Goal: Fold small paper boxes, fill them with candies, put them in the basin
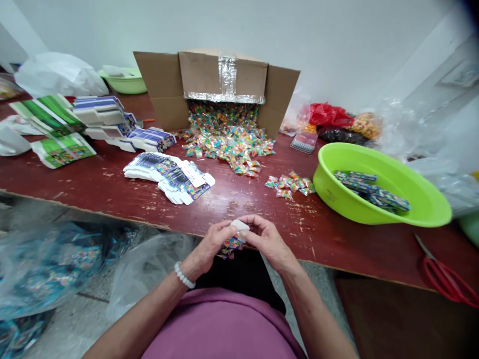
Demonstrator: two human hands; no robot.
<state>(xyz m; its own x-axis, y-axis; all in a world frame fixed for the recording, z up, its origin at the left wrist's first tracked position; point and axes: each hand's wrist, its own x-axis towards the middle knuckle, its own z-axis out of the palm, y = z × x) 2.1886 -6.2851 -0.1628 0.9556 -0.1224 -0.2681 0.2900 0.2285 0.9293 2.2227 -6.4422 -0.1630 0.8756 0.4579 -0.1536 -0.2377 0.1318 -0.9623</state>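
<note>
At the table's front edge, a small printed carton (232,243) with a white end flap is held between both hands. My left hand (211,247) is closed around its body, thumb near the flap. The fingers of my right hand (267,239) pinch the flap at the top; whether anything is inside the carton is hidden. Just beyond lies a fanned stack of flattened cartons (170,174) in the same dark print. A small group of wrapped candies (291,184) lies to the right of the stack.
A cardboard box (224,75) on its side spills a heap of wrapped candies (232,142). At right stands a green basin (381,214) holding filled-looking cartons (374,192). Red-handled scissors (445,279) lie at the right edge. Bundled green cartons (63,149) are at left.
</note>
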